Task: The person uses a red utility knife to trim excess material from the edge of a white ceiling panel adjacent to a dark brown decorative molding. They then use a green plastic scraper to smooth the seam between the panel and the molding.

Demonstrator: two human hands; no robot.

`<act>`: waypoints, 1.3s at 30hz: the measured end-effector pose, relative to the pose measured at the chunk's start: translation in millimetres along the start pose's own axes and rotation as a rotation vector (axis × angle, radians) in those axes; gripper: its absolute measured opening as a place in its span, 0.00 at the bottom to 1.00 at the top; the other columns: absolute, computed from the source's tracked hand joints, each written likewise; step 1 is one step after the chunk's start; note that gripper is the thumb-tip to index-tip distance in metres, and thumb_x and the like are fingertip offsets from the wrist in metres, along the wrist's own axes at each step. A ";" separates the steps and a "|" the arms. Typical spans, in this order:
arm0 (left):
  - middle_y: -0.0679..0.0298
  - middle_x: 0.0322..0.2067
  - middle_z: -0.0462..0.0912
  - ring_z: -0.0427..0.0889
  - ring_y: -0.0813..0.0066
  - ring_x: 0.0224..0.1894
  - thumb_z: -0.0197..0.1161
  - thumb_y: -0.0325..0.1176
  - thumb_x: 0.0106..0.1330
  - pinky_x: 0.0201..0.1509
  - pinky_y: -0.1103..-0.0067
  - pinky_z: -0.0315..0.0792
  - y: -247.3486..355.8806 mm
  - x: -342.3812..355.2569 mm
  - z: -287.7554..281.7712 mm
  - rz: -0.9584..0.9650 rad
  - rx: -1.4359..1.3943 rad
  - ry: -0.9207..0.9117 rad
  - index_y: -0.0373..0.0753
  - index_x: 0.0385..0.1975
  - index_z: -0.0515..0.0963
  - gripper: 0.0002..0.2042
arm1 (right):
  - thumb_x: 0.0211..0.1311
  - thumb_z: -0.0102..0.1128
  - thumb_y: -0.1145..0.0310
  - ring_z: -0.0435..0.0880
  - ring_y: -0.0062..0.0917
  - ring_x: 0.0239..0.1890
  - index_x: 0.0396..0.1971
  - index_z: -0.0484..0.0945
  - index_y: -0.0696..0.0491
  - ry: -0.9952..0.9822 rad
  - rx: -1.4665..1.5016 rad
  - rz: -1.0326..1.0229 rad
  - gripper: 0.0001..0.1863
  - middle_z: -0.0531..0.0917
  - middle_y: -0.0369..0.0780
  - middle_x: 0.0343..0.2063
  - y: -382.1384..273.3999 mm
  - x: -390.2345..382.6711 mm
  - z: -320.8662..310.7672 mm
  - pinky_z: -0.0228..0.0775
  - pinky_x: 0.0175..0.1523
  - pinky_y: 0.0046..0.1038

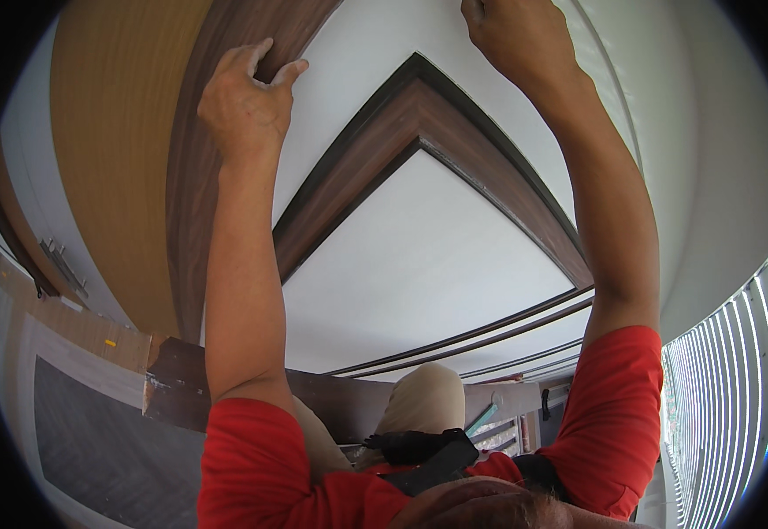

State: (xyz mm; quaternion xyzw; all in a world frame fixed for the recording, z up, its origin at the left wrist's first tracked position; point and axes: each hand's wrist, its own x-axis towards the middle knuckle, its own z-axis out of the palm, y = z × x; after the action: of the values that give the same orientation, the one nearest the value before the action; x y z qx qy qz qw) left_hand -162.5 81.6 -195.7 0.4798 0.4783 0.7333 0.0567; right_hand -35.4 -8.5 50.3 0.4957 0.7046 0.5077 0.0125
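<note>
Both my arms reach up past a white panel point(437, 238). My left hand point(247, 101) lies against a dark brown wood-grain strip point(199, 176). Its thumb and fingers are apart, whitish at the tips, and nothing shows between them. At the top edge of the view my right hand point(520, 40) is closed in front of a white surface point(393, 31); its fingertips are partly cut off, so I cannot make out what they hold. Between my arms a dark brown wood-grain trim point(419, 110) with black edges forms a pointed corner on the white surface.
A light tan wood-grain panel point(115, 150) stands at the left. Below it runs a brown ledge point(177, 379) with a small yellow piece point(111, 343). Bright slatted blinds point(727, 397) hang at the right. My bent knee point(423, 397) shows below the panel, near a teal-handled tool point(482, 418).
</note>
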 end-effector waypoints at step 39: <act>0.55 0.53 0.86 0.86 0.60 0.53 0.78 0.56 0.54 0.59 0.70 0.77 -14.5 15.7 3.7 -0.035 0.199 -0.197 0.41 0.54 0.85 0.32 | 0.74 0.56 0.63 0.83 0.38 0.18 0.60 0.74 0.47 -0.256 -0.422 0.068 0.17 0.82 0.42 0.17 127.1 -197.2 -10.4 0.75 0.25 0.38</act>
State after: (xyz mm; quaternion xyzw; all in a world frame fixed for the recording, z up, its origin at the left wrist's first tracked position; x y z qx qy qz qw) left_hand -173.6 100.3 -196.1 0.5444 0.5492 0.6303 0.0685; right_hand 146.6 -156.9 52.1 0.5659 0.5584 0.5768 0.1877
